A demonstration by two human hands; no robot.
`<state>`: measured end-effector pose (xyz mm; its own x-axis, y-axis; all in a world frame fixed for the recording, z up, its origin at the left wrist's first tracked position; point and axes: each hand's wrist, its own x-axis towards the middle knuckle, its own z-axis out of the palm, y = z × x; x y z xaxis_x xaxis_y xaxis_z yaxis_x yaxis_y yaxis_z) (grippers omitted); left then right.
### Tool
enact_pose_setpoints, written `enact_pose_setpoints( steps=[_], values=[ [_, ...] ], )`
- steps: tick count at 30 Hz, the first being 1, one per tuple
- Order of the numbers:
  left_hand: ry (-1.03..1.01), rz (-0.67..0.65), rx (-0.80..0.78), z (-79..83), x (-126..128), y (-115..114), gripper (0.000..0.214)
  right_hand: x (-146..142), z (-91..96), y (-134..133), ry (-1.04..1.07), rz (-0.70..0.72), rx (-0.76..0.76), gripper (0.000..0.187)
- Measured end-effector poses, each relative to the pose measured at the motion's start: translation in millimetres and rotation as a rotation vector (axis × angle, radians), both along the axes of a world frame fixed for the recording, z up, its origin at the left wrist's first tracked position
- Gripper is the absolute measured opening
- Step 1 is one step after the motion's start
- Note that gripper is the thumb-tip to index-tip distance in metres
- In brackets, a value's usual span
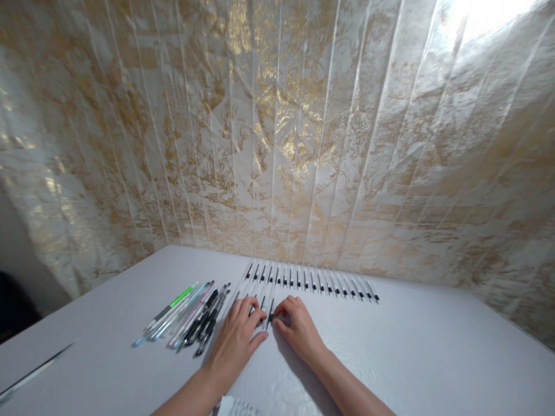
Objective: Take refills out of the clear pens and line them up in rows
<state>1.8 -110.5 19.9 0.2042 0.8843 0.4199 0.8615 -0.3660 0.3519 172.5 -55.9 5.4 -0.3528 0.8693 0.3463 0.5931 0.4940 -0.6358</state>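
My right hand (pixel 299 326) comes in from the right, thumb and forefinger brought together at the dark end of a slim clear pen (pixel 270 315). Just left of it, my left hand (pixel 240 329) rests low over a short second row of similar pens, thumb held apart from the bent fingers. That hand partly hides the pens beneath it. Farther back, a long row of clear pens with black parts (pixel 298 280) lies side by side, evenly spaced, each roughly upright in view.
Left of my hands lies a loose pile of mixed pens, with a green one (pixel 182 294) and black ones (pixel 208 318). A long thin dark-and-white item (pixel 37 368) is at the far left. Clear crinkled plastic (pixel 236 407) sits at the near edge. A gold-patterned curtain (pixel 277 133) hangs behind the white table (pixel 425 346).
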Motion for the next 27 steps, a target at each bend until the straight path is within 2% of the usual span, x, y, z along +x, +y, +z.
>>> enact_pose_setpoints(
  steps=[21, 27],
  values=[
    [0.027, 0.012, -0.045, 3.4, 0.9, -1.8, 0.022, -0.7, 2.2, -0.9, -0.009, 0.002, -0.001, 0.013],
    [0.028, 0.016, -0.034, -0.1, 0.5, -2.2, 0.023, -0.5, 3.3, -1.2, -0.005, 0.003, -0.008, 0.014]
  ],
)
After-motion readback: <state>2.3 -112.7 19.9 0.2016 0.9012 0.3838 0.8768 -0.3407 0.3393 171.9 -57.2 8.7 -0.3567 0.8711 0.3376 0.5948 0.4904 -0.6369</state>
